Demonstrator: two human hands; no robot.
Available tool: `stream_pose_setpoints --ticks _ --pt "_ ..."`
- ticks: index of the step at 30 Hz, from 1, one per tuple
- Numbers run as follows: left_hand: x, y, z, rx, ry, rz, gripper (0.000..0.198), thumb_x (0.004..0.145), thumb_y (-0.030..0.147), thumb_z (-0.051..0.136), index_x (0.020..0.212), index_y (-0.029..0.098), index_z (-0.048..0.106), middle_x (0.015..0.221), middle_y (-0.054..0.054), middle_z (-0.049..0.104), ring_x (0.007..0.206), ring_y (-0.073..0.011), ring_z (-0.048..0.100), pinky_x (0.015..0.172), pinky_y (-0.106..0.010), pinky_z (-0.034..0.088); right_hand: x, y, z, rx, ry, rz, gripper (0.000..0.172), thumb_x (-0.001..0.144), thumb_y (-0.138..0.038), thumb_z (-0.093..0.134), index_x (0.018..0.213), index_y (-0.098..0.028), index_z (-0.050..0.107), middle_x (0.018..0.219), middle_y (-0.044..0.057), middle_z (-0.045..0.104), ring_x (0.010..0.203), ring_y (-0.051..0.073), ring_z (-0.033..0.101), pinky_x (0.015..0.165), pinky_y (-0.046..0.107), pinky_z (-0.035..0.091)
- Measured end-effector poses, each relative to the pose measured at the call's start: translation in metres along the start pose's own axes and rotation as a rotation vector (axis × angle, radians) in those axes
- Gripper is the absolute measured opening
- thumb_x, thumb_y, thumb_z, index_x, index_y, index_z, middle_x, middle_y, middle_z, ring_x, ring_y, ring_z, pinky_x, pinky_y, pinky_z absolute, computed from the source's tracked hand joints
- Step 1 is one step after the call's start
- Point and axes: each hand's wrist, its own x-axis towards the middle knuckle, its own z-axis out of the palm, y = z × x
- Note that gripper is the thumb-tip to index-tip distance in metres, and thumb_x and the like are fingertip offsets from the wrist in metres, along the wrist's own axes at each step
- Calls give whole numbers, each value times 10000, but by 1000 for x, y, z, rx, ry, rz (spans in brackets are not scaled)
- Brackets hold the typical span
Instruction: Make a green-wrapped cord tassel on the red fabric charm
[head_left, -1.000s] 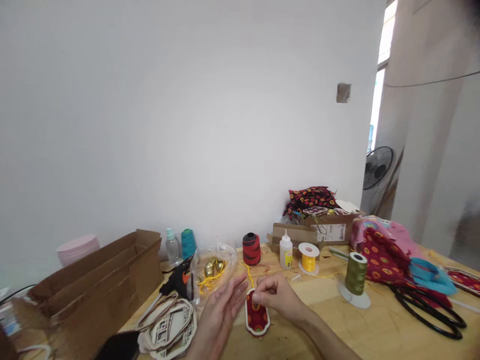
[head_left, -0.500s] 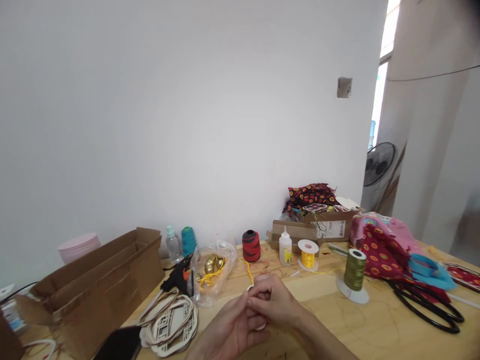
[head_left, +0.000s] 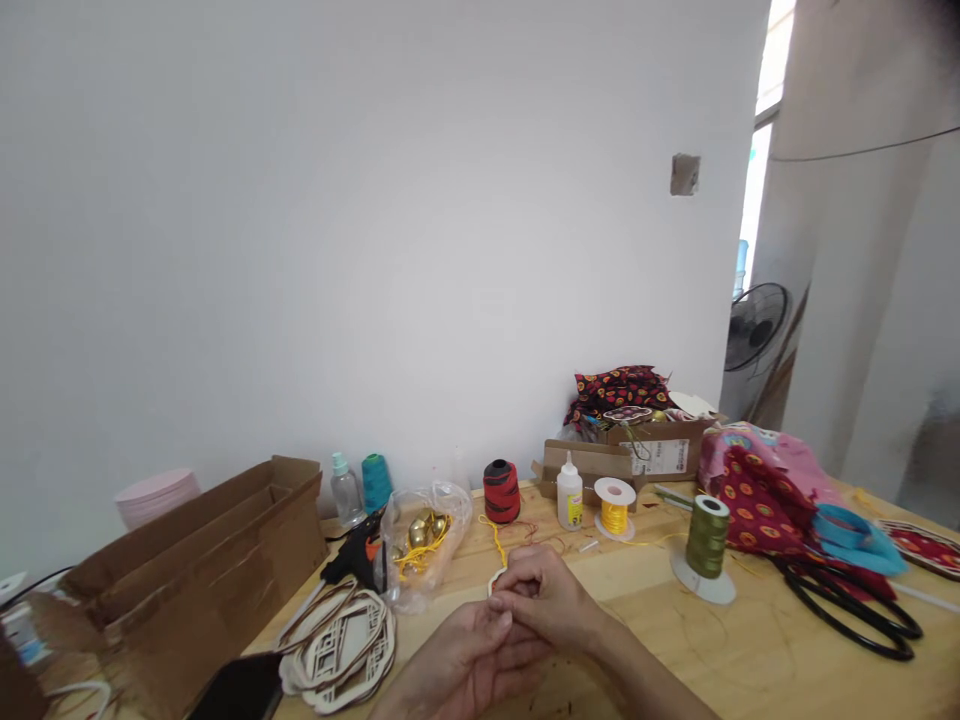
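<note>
My left hand [head_left: 461, 665] and my right hand [head_left: 547, 600] meet over the wooden table [head_left: 750, 660] near its front edge. Together they cover a small white-rimmed ornament with red patterned fabric; only a sliver of its rim [head_left: 495, 578] shows by my right fingers. My right fingers are curled shut over it and pinch at its top, while my left palm cups it from below. A yellow cord [head_left: 496, 540] runs from the ornament toward a red and black thread spool [head_left: 501, 492].
A clear bag of gold bells [head_left: 424, 535], a glue gun [head_left: 360, 555], wooden cut-outs [head_left: 341, 650], a phone [head_left: 236, 690] and a cardboard box [head_left: 180, 580] lie left. Right: glue bottle [head_left: 569, 492], yellow spool [head_left: 615, 508], olive spool [head_left: 705, 545], fabric [head_left: 757, 490], black rings [head_left: 847, 600].
A second ago the red ornament lay in plain view with my left hand open beside it. Now my left hand has closed in under it, and both hands hide it.
</note>
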Motion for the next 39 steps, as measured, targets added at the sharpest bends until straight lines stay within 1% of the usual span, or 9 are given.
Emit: stream_pose_setpoints --ticks 6,13,16,19,23,26,28,36,39 --pt "-2 -2 0 37 28 -77 325 826 293 418 974 54 583 983 -188 641 900 -241 603 777 -343 419 0 -2 0 114 -13 55 93 655 -192 610 633 -137 681 524 -20 507 506 79 424 468 184 303" --pt "-11 5 3 -26 -8 -98 355 847 310 363 915 67 613 919 -164 669 818 -224 634 687 -316 474 2 -2 2 304 -62 169 238 699 -310 546 620 -112 651 515 -16 511 484 76 416 457 183 320" --pt "-11 8 -1 -122 17 35 346 858 279 343 930 84 620 917 -141 675 810 -205 637 671 -288 491 0 1 8 300 -104 148 211 694 -266 532 564 -118 606 495 -37 467 461 64 387 431 170 295" --pt "-4 8 -13 -196 140 267 289 852 211 367 1000 133 603 1045 -107 631 942 -191 588 769 -278 480 -3 1 15 282 -180 119 193 683 -175 494 505 -129 552 451 -59 405 414 52 337 399 160 254" --pt "6 10 -31 -238 203 505 311 832 112 376 1065 185 567 1204 -70 526 1135 -180 435 939 -299 378 -6 -4 17 -1 -220 -53 156 664 -102 504 541 -147 589 493 -32 510 508 86 440 496 182 311" --pt "8 13 -33 -267 267 561 317 817 103 400 1084 183 550 1229 -71 504 1167 -173 394 1009 -310 285 -8 -8 15 -330 -231 -215 133 704 -134 525 666 -183 642 629 -1 623 610 108 516 563 191 326" --pt "7 15 -29 -283 324 551 307 809 119 423 1087 174 544 1235 -81 498 1170 -172 392 1030 -309 239 -10 -10 15 -425 -230 -256 134 733 -159 517 703 -195 643 650 0 637 608 106 530 551 191 318" --pt "11 11 -21 -251 323 459 389 685 10 515 1044 155 559 1185 -109 539 1132 -207 440 1029 -350 225 -9 -16 14 -395 -103 -406 157 774 -178 460 730 -188 610 673 6 637 609 110 536 527 198 333" --pt "13 8 -21 -196 316 446 391 641 14 554 1002 158 587 1122 -110 584 1096 -214 475 986 -328 285 -8 -18 11 -331 -49 -422 165 786 -195 460 751 -183 621 712 22 642 643 114 546 564 192 362"
